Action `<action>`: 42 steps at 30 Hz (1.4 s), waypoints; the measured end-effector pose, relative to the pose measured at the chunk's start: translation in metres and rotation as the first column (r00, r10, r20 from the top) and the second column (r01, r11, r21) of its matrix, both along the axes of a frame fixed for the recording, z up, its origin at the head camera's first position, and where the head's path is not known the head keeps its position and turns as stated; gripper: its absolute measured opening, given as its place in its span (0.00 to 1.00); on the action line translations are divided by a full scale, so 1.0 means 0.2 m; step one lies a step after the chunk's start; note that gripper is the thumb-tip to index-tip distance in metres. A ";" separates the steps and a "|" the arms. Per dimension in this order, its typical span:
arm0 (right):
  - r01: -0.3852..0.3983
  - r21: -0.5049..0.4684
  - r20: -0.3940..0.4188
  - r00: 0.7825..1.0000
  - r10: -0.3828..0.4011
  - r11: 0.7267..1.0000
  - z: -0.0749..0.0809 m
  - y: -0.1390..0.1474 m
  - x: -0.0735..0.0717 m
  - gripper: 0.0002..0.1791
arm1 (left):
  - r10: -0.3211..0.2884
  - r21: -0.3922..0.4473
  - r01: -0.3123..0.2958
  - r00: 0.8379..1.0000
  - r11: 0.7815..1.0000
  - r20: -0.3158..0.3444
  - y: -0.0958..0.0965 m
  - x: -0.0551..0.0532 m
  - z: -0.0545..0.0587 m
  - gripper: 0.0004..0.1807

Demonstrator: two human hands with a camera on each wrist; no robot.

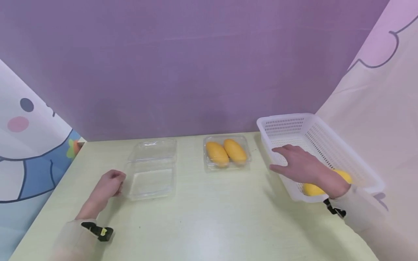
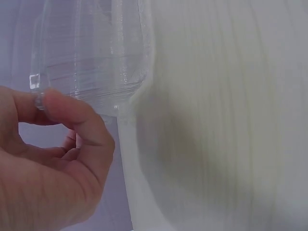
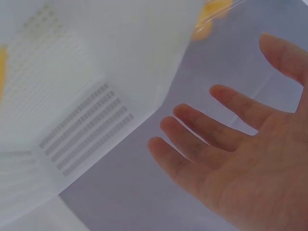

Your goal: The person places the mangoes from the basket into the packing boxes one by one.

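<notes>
Thumb and forefinger of the left hand [image 1: 109, 185] make a narrow grip, pinching the edge of a clear, rectangular plastic clamshell box [image 1: 151, 183]. That box lies spread open near the far left corner of the bench [image 1: 202, 214], its two halves one behind the other, with nothing showing inside. Well apart to its right, near the middle of the far edge, a clear, square plastic box [image 1: 210, 167] contains two orange-yellow, oval fruits [image 1: 236, 151] side by side, their long axes slanting from far left to near right. At the right edge stands a white, slotted plastic basket [image 1: 284, 121]. Over its left rim is the right hand [image 1: 298, 165], its grip wide and holding nothing. Bright yellow, rounded fruit [image 1: 343, 176] lies in the basket's near end, partly hidden by the right wrist, so I cannot tell its long axis. From the right grip it lies rightward and toward the near edge; the right hand is much the nearer.
</notes>
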State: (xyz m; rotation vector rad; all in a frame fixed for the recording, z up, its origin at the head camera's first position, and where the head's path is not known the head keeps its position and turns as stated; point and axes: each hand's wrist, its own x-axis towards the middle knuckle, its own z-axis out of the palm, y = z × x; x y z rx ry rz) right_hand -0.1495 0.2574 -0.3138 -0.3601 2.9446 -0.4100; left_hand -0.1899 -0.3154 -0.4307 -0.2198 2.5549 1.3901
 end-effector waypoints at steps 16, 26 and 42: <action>0.036 0.003 0.039 0.999 -0.036 0.999 -0.12 0.35 0.00 0.40 | -0.022 0.030 0.023 1.000 0.999 -0.006 0.06 0.00 -0.01 0.21; 0.048 0.000 0.076 0.996 -0.048 0.999 -0.15 0.53 0.01 0.34 | -0.041 0.055 0.042 0.999 0.998 -0.002 0.10 -0.01 -0.01 0.20; -0.007 0.063 0.183 0.983 -0.005 0.998 -0.20 0.70 0.01 0.29 | -0.064 0.071 0.064 0.998 0.995 -0.008 0.13 0.00 -0.02 0.19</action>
